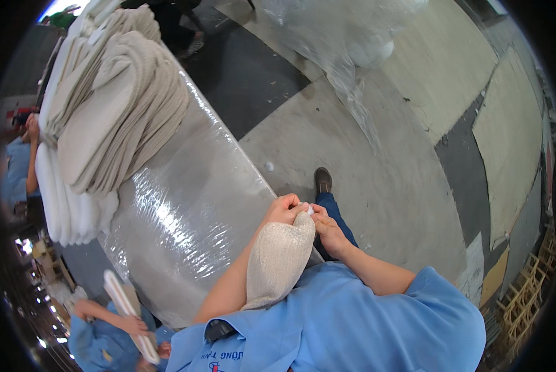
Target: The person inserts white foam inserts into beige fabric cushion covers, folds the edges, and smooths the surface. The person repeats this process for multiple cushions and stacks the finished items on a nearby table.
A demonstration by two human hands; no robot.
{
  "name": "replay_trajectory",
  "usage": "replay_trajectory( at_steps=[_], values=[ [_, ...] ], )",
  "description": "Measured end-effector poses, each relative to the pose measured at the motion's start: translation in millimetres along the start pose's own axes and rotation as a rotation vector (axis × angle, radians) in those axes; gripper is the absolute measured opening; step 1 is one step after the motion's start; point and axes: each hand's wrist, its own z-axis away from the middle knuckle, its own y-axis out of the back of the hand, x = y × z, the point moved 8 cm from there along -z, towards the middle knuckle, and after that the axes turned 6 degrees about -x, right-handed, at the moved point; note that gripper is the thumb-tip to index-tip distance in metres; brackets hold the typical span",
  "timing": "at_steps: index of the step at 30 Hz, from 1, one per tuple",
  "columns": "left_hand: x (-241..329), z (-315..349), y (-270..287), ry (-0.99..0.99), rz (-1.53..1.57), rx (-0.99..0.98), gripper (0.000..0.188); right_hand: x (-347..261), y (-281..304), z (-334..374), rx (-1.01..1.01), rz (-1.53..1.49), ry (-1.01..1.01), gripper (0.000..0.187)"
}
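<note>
In front of my body, my left hand (286,209) and my right hand (329,229) come together, both with fingers closed in a pinch. Between the fingertips shows a small white soft piece (309,211), which looks like a tuft of padding. Just below it is the narrow tip of a beige knitted fabric piece (278,260), which hangs down against my left forearm and shirt. The fingers partly cover both the tuft and the fabric tip, so the exact grip of each hand is hard to see.
A table with a shiny plastic-covered top (185,204) lies to my left. Stacked beige fabric pieces (126,111) and white padding pieces (70,198) sit on it. A co-worker (107,338) holds long pale pieces at lower left. Clear plastic sheeting (346,43) lies on the floor ahead.
</note>
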Motion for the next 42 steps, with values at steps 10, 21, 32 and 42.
replay_trajectory(
  at_steps=[10,21,32,42],
  values=[
    [-85,133,26,0.060,-0.196,-0.059,0.035,6,11,22,-0.024,-0.049,-0.083,0.032],
    [-117,166,60,0.061,-0.068,0.634,0.028,5,17,39,-0.085,-0.052,-0.260,0.036],
    [-98,115,37,0.094,-0.060,0.361,0.036,0,11,41,-0.128,-0.111,-0.278,0.035],
    [-162,176,57,0.098,-0.042,0.310,0.035,-3,13,41,0.003,0.053,-0.259,0.033]
  ],
)
